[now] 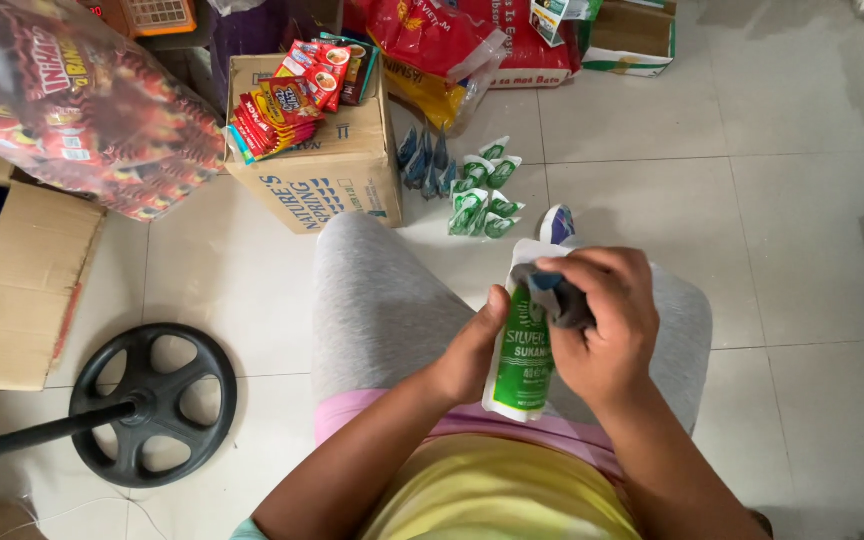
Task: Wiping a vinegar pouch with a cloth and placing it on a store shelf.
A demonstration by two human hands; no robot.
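Observation:
Over my lap I hold a white and green refill pouch (522,355) upright. My left hand (472,350) grips its left side, thumb on the front. My right hand (602,325) clutches a dark grey cloth (552,292) and presses it against the pouch's upper part. Grey trousers cover my knees (377,300) below the pouch. Several more small green and white pouches (482,195) lie on the tiled floor just beyond my knees.
A cardboard box (322,170) with red snack packets (287,105) on top stands ahead left. A big bag of red packets (72,100) rests on another box (17,290) at left. A black fan base (152,405) sits on the floor. Red sacks (452,40) lie at the back.

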